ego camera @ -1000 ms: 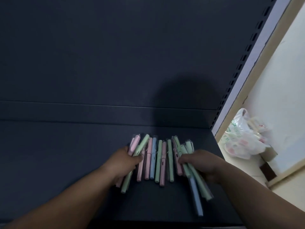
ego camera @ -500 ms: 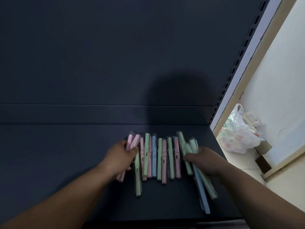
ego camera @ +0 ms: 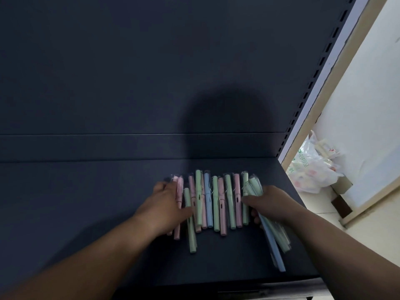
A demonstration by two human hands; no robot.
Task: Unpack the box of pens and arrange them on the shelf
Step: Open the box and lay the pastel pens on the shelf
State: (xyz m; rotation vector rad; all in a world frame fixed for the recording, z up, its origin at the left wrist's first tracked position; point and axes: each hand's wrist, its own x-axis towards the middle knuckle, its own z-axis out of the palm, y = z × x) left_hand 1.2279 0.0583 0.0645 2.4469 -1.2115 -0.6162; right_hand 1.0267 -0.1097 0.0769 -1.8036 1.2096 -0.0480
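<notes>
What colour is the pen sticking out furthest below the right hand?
Light blue, a slim wrapped pen, clearest in the head view.

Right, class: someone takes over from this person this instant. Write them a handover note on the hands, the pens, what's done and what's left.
Left hand: lies over the pink pens at the row's left end; grip unclear.
Right hand: grips a bundle of green and blue pens at the right end.
Done: a row of pens lies side by side on the dark shelf. The box is out of view.
Left: lay out the bundle; one green pen sits lower than the rest, so probably align it.
</notes>
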